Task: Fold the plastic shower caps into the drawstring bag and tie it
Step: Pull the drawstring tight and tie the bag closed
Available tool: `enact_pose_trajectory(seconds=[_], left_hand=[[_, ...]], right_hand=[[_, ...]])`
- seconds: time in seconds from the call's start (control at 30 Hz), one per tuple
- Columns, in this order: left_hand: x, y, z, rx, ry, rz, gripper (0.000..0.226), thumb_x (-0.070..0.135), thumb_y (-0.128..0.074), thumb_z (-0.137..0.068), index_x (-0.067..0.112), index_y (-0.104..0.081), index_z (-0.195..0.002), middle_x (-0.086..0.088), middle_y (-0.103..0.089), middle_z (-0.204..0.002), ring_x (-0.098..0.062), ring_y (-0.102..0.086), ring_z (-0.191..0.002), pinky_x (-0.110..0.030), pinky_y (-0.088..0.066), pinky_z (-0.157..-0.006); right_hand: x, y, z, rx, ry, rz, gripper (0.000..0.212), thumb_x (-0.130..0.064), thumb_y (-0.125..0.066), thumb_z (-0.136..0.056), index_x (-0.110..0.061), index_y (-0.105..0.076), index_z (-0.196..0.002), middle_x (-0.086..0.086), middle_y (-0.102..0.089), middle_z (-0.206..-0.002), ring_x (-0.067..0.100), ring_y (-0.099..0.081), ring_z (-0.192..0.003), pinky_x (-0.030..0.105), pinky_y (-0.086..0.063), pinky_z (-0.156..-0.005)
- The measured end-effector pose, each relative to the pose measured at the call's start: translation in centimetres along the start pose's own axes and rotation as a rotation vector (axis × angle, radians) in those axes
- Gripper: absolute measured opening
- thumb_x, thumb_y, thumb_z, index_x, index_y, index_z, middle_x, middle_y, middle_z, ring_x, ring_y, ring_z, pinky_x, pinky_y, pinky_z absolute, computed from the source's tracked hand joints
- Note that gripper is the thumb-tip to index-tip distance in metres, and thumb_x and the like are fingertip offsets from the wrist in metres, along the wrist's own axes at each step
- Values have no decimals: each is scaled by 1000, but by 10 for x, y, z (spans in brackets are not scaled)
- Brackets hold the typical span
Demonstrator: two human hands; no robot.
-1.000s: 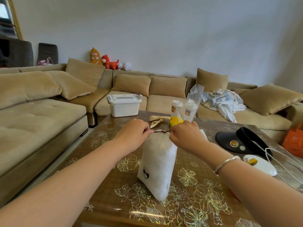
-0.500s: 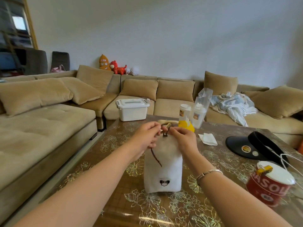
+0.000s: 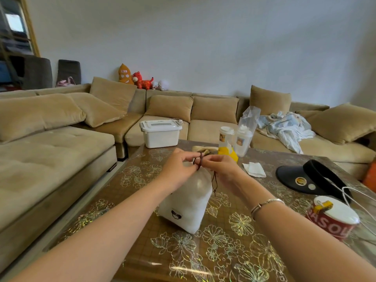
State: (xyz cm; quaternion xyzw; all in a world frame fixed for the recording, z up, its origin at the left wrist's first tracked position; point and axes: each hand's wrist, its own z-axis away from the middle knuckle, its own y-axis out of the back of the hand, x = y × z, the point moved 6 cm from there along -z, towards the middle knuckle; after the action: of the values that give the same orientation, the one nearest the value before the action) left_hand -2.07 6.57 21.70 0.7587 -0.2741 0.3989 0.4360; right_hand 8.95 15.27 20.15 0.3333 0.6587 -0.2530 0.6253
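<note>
A white drawstring bag (image 3: 188, 202) with a small black logo stands full on the glass-topped table (image 3: 223, 251), leaning a little to the right. Its neck is gathered shut. A dark brown cord (image 3: 198, 159) forms a small loop above the neck, and one end hangs down the bag's right side. My left hand (image 3: 178, 168) pinches the loop from the left. My right hand (image 3: 220, 166) pinches the cord from the right, fingertips almost meeting the left hand's. No shower caps show; whatever fills the bag is hidden.
Behind my hands stand two white bottles (image 3: 225, 137) in a clear plastic bag, a yellow object (image 3: 228, 154) and a tan pouch (image 3: 203, 149). A folded tissue (image 3: 254, 169), black visor (image 3: 311, 178), red tin (image 3: 333, 218) and white cables lie right. A white box (image 3: 160, 134) sits at the table's far edge.
The cord's loose end, earlier on the bag's front left, now hangs on the right. Both hands have lifted the cord into a loop above the neck, and the bag leans right.
</note>
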Motion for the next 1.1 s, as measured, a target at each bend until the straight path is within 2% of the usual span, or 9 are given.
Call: enact_pose_trajectory(seconds=[0.17, 0.27, 0.33, 0.47, 0.63, 0.77, 0.87, 1.0, 1.1], left_hand=[[0, -1, 2, -154, -78, -6, 39, -5, -58, -90, 25, -71, -112, 4, -48, -109, -5, -46, -75, -12, -39, -67], [3, 6, 2, -107, -117, -62, 29, 1, -63, -90, 27, -73, -96, 4, -51, -107, 7, -46, -63, -9, -38, -64], [11, 8, 1, -86, -180, -114, 20, 8, -72, -87, 29, -73, -88, 7, -51, -103, 7, -49, -69, -10, -40, -68], [18, 11, -1, -122, -261, -297, 17, 17, -75, -83, 33, -69, -82, 17, -49, -102, -12, -57, -93, -35, -51, -84], [24, 13, 0, -79, -335, -464, 10, 23, -73, -86, 29, -64, -83, 13, -52, -105, -11, -45, -105, -33, -39, -97], [2, 34, -3, 5, -203, -651, 8, 30, -66, -91, 31, -61, -85, 14, -50, -106, -13, -39, -112, -32, -29, -98], [-20, 48, -3, 31, -75, -670, 7, 30, -66, -91, 29, -63, -85, 14, -50, -105, -14, -39, -113, -33, -30, -99], [-22, 48, -6, 59, -3, -452, 12, 18, -67, -91, 27, -60, -86, 6, -48, -110, -16, -44, -116, -30, -36, -93], [-30, 46, -7, -64, 99, -242, 32, 5, -65, -89, 24, -53, -112, 2, -43, -135, -17, -44, -125, -31, -40, -93]], right_hand=[[-12, 3, 0, -194, -143, 254, 14, -7, -75, -81, 0, -75, -93, 13, -72, -95, 12, -61, -91, 21, -44, -79], [-17, 2, 2, -253, -193, 385, 6, -9, -79, -79, -8, -73, -76, -5, -64, -68, 6, -51, -73, 12, -39, -59], [-20, -2, 3, -268, -195, 436, 14, -8, -78, -79, -11, -69, -70, -10, -58, -58, 3, -47, -63, 9, -36, -49], [-23, -7, 3, -270, -173, 482, 22, -7, -78, -79, -14, -67, -62, -10, -58, -57, 3, -48, -59, 9, -38, -50], [-28, -6, 5, -152, -126, 535, 18, -10, -76, -82, -14, -68, -67, -1, -62, -73, 10, -53, -74, 13, -44, -59], [-32, 21, 3, 138, -92, 779, 22, -11, -73, -85, -10, -64, -66, 6, -60, -72, 15, -52, -70, 32, -49, -68], [-27, 22, 11, 156, -119, 893, 30, -6, -68, -87, -13, -58, -59, 0, -54, -63, 11, -48, -61, 23, -44, -55], [-26, 10, 13, 184, -26, 848, 6, -10, -68, -87, -5, -69, -90, 1, -59, -78, 16, -56, -78, 24, -44, -60], [-6, 9, 17, 52, -264, 593, 35, -15, -67, -90, -9, -52, -120, 4, -60, -98, 18, -59, -90, 27, -44, -67]])
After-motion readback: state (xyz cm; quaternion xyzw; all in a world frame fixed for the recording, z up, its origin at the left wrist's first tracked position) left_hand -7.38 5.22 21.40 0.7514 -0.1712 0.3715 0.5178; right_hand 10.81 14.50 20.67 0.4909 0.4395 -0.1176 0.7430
